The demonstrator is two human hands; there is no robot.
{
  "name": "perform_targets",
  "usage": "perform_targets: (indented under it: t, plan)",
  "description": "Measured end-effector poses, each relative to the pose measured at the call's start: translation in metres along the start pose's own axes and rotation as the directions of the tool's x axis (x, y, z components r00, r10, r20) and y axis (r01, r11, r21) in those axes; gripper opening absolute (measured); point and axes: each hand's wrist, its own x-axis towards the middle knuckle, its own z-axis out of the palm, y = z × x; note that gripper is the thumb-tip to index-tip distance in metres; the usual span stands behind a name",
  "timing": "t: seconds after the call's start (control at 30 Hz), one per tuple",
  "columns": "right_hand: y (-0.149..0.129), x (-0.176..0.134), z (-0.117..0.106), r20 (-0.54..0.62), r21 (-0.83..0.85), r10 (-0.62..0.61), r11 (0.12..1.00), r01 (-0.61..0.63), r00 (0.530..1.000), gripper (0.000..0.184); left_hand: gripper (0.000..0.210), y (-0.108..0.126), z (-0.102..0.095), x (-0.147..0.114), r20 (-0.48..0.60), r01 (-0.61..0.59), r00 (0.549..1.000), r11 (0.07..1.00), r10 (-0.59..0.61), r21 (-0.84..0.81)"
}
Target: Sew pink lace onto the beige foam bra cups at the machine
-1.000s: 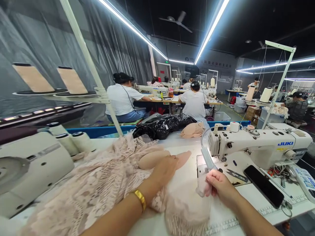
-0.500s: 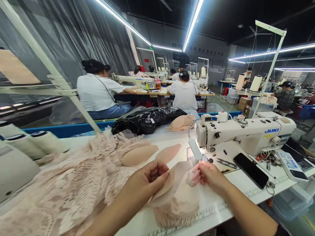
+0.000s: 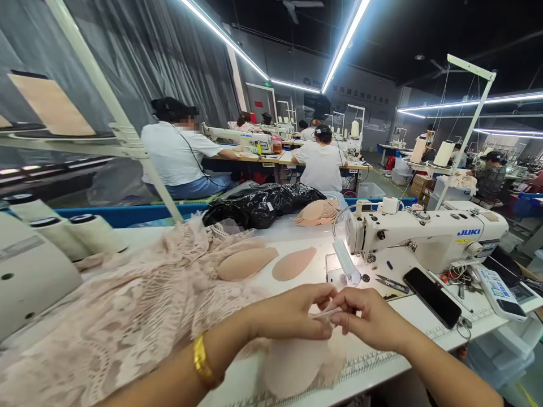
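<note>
My left hand and my right hand meet over the front of the sewing table. Between them they pinch the edge of a pale beige bra cup pad, which hangs below the fingers. Sheer fabric beside the pad is partly hidden by my hands. Behind them, two more teardrop-shaped pads lie flat, a tan one and a pinker one. Beige lace fabric is heaped to the left.
A white sewing machine stands at the right, with thread snips and a black phone in front of it. Behind the table are a black plastic bag and a stack of pads. Co-workers sit farther back.
My left hand has moved right to meet my right hand, and both now pinch the pad's edge together. The pad has turned and hangs lower. The view has shifted slightly left.
</note>
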Motion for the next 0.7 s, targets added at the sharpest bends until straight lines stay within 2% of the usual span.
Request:
perform_targets:
  t: [0.03,0.07,0.13,0.2,0.23,0.27,0.3,0.33,0.37,0.43,0.5,0.63,0.7]
  plan:
    - [-0.005,-0.001,-0.003,-0.052,-0.098,-0.043,0.994,0.038,0.998,0.012,0.02,0.002,-0.003,0.001,0.007,0.015,1.0,1.0,-0.015,0.005]
    - [-0.009,-0.002,-0.005,-0.116,-0.195,-0.102,0.978,0.078,0.988,0.011,0.02,0.001,-0.007,0.0,-0.031,0.024,0.999,1.0,-0.023,0.015]
    - [-0.013,-0.003,-0.003,-0.226,-0.354,-0.262,0.919,0.172,0.938,0.01,0.02,-0.006,-0.012,-0.004,-0.185,0.013,0.983,0.998,0.0,0.068]
    - [-0.011,-0.003,0.004,-0.275,-0.42,-0.403,0.867,0.268,0.873,0.011,0.017,-0.017,-0.014,-0.013,-0.384,-0.031,0.915,0.972,0.122,0.234]
    - [-0.007,-0.002,0.009,-0.277,-0.426,-0.448,0.85,0.309,0.85,0.013,0.015,-0.023,-0.013,-0.018,-0.456,-0.054,0.861,0.931,0.227,0.362]
    - [-0.001,0.0,0.013,-0.267,-0.427,-0.474,0.839,0.338,0.839,0.015,0.015,-0.029,-0.01,-0.024,-0.479,-0.068,0.81,0.865,0.339,0.496]
    - [0.008,0.002,0.016,-0.242,-0.435,-0.485,0.828,0.353,0.84,0.018,0.018,-0.034,-0.006,-0.029,-0.452,-0.081,0.781,0.788,0.431,0.61]
    - [0.018,0.004,0.017,-0.192,-0.469,-0.486,0.809,0.356,0.853,0.022,0.021,-0.039,0.0,-0.032,-0.39,-0.098,0.781,0.712,0.488,0.695]
    - [0.03,0.007,0.016,-0.125,-0.518,-0.475,0.78,0.351,0.871,0.026,0.023,-0.042,0.007,-0.035,-0.305,-0.122,0.809,0.652,0.503,0.749]
    - [0.054,0.013,0.009,0.038,-0.633,-0.428,0.689,0.353,0.903,0.029,0.018,-0.047,0.022,-0.034,-0.129,-0.181,0.889,0.595,0.44,0.783]
    - [0.075,0.019,-0.005,0.157,-0.68,-0.386,0.626,0.383,0.909,0.027,0.019,-0.05,0.034,-0.024,-0.033,-0.234,0.905,0.561,0.424,0.794]
    - [0.103,0.028,-0.031,0.26,-0.68,-0.359,0.591,0.434,0.896,0.022,0.036,-0.061,0.042,0.015,-0.036,-0.276,0.842,0.488,0.538,0.828]
    - [0.11,0.03,-0.04,0.286,-0.686,-0.379,0.56,0.465,0.88,0.023,0.035,-0.07,0.043,0.034,-0.057,-0.246,0.852,0.493,0.521,0.835]
